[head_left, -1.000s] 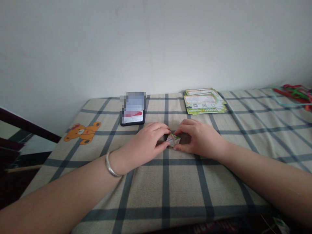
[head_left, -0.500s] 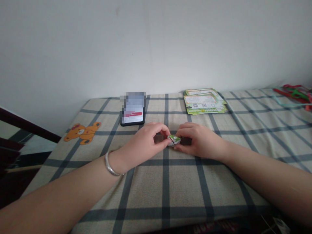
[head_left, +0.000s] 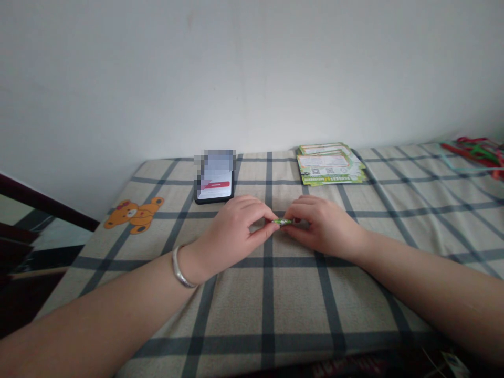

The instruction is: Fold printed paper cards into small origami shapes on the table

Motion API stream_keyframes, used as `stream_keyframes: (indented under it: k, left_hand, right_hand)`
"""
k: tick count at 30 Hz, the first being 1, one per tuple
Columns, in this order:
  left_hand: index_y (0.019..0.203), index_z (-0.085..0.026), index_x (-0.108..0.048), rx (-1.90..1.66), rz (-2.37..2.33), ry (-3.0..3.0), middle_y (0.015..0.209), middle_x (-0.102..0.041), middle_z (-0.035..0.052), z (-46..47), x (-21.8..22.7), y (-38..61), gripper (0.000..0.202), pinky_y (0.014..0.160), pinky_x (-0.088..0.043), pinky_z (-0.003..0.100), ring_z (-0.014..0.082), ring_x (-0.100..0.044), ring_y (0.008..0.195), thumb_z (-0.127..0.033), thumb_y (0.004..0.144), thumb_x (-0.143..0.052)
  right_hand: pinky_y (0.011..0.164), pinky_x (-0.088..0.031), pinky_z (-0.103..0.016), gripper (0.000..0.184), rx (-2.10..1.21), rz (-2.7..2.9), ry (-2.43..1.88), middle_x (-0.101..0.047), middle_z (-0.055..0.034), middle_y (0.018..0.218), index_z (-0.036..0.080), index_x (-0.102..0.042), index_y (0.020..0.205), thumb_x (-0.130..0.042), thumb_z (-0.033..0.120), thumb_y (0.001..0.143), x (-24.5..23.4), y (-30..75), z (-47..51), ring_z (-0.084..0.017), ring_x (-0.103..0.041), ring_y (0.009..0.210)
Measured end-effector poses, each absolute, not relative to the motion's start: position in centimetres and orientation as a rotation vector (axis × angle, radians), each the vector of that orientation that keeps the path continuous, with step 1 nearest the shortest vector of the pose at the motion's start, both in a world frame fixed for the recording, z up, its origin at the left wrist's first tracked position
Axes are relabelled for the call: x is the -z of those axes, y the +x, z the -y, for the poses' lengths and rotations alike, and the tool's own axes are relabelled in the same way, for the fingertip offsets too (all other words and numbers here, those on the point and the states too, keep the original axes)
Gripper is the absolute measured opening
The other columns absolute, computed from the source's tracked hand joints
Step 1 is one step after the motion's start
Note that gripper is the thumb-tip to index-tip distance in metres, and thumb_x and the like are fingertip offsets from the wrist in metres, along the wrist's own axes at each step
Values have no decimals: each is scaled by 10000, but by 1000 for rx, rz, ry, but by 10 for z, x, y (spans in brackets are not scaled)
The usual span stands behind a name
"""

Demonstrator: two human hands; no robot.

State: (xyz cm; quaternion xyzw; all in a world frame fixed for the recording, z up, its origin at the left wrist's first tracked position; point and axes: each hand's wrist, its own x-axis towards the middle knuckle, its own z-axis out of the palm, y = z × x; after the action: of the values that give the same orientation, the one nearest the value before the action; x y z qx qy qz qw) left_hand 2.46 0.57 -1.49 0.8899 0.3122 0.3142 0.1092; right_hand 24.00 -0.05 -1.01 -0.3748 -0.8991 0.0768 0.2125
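A small folded piece of green and white printed paper [head_left: 282,221] is pinched between my two hands over the checked tablecloth. My left hand [head_left: 244,223] grips its left end with thumb and forefinger, and a silver bangle circles that wrist. The paper's right end is between the thumb and fingers of my right hand [head_left: 321,223]. Only a thin strip of the paper shows; the fingertips cover its ends.
A phone [head_left: 216,190] with a lit screen lies behind my left hand. Near the wall is a stack of green-edged printed sheets [head_left: 331,164]. An orange bear figure [head_left: 136,214] is at left; red and green items [head_left: 478,152] lie at far right.
The folded paper has gone from a wider, slanted shape with its top face showing to a thin, flat strip. The fingers of both hands have pinched closer together on it.
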Motion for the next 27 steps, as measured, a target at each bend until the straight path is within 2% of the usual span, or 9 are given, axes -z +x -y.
stream_keyframes:
  k: [8, 13, 20, 27]
  left_hand:
    - [774, -185, -583, -941, -900, 2690, 799, -648, 9, -7, 11, 25, 115, 807, -447, 335, 166, -580, 828, -205, 886, -563]
    - [765, -182, -572, -971, -895, 2684, 785, -637, 8, -7, 11, 26, 128, 800, -443, 330, 167, -576, 823, -206, 891, -567]
    - [872, -177, -603, -1026, -915, 2721, 817, -647, 17, -5, 13, 26, 116, 799, -448, 341, 182, -579, 850, -289, 874, -633]
    - [737, -170, -577, -968, -996, 2803, 769, -643, 20, -6, 13, 26, 149, 786, -438, 354, 188, -574, 809, -236, 868, -606]
  right_hand:
    - [662, -392, -275, 122, -190, 2488, -972, -613, -33, 773, 179, -601, 839, -549, 273, 896, 8, 239, 2, -161, -547, 758]
    - [624, -376, -253, 113, -271, 2399, -927, -580, -19, 747, 180, -556, 776, -551, 219, 882, 8, 239, 2, -137, -519, 715]
    - [647, -383, -257, 166, -359, 2352, -885, -581, -23, 745, 177, -563, 761, -528, 237, 913, 7, 241, 0, -135, -518, 725]
    - [597, -383, -235, 98, -413, 2255, -970, -586, -4, 719, 175, -599, 776, -597, 227, 859, 9, 238, 2, -111, -517, 665]
